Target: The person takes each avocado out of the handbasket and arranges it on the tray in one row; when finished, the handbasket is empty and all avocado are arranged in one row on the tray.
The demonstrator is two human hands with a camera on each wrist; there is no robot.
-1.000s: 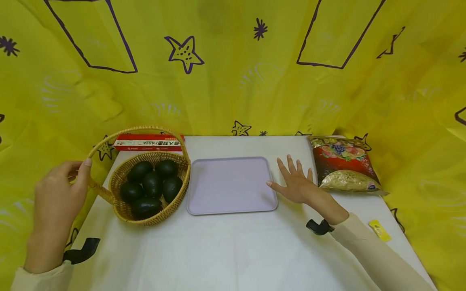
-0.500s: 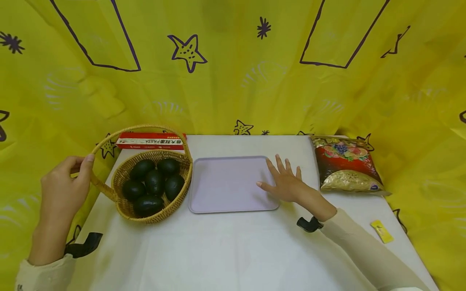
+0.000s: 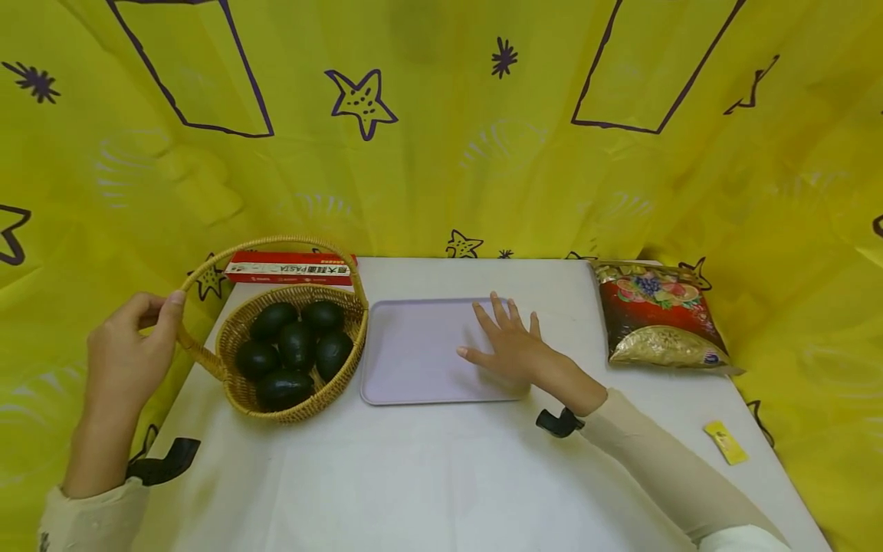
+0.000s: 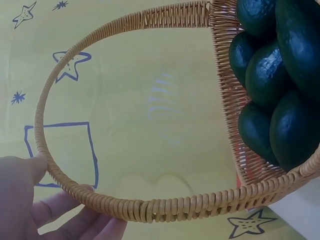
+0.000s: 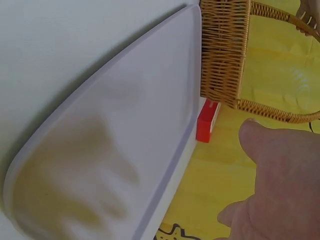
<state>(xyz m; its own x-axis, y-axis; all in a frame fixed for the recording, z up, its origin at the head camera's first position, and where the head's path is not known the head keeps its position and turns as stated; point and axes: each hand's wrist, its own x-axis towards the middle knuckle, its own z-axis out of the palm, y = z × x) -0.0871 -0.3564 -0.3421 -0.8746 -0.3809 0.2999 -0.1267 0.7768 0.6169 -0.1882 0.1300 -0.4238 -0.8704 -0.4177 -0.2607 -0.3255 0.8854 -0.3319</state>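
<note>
My left hand (image 3: 134, 345) pinches the arched handle of a wicker basket (image 3: 301, 414) at its left side; in the left wrist view the thumb and fingers curl round the handle (image 4: 150, 209). Several dark green avocados (image 3: 297, 346) fill the basket, which sits on the white table. A pale lilac tray (image 3: 421, 353) lies just right of it, with nothing on it. Above the tray's right part hovers my right hand (image 3: 512, 349), palm down and fingers spread. Its shadow falls on the tray in the right wrist view, where hand and tray stand apart.
Behind the basket lies a red and white pasta box (image 3: 293, 268). A shiny red and gold bag (image 3: 658, 314) rests at the table's back right. Nearer the right edge is a small yellow packet (image 3: 726, 442). A yellow patterned curtain (image 3: 428, 176) surrounds the white table (image 3: 386, 483).
My right hand has moved left, from the tray's right edge to over the tray, fingers still spread. The left hand keeps its hold on the basket handle. The view has shifted slightly.
</note>
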